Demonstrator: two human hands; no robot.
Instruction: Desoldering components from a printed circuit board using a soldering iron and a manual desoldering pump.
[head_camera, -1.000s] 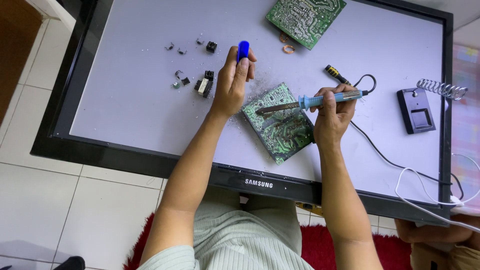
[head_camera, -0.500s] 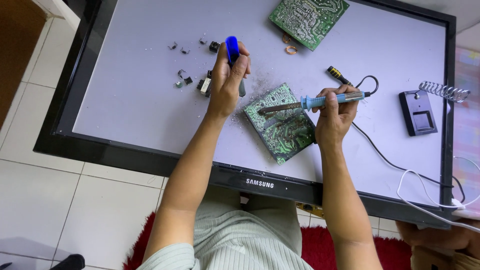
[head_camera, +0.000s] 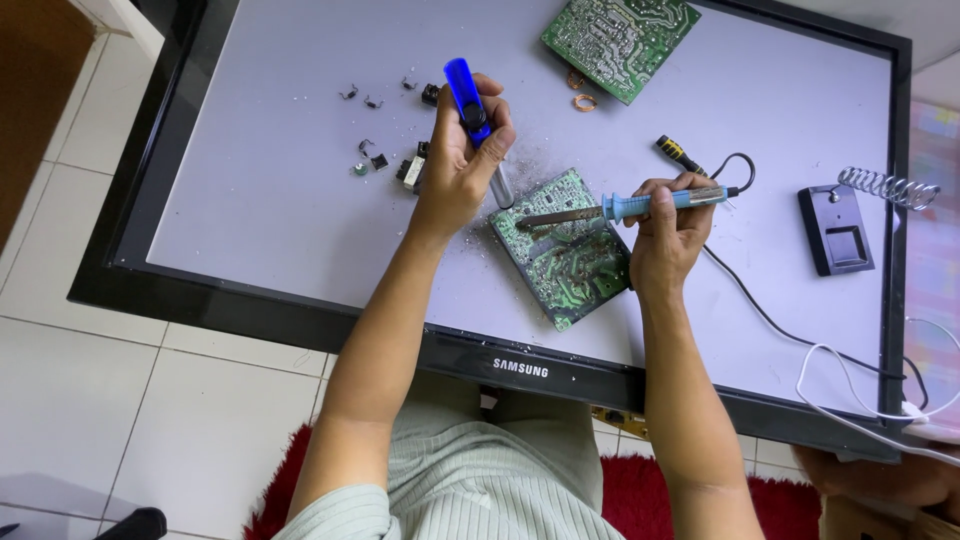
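Left hand (head_camera: 455, 175) is wrapped tight around a blue desoldering pump (head_camera: 472, 112), thumb on its top end, metal tip angled down just beside the near circuit board (head_camera: 565, 250). Right hand (head_camera: 668, 232) pinches a blue-handled soldering iron (head_camera: 625, 207) between thumb and fingers, held almost level, its tip over the board's upper left part; can't tell if it touches. Board lies tilted on the flat monitor panel (head_camera: 250, 200), grey debris scattered around it. Loose small components (head_camera: 385, 160) sit left of the pump hand. Second green board (head_camera: 620, 40) at the far edge. Iron stand (head_camera: 845, 225) well to the right, small screwdriver (head_camera: 678, 153) just above the right hand.
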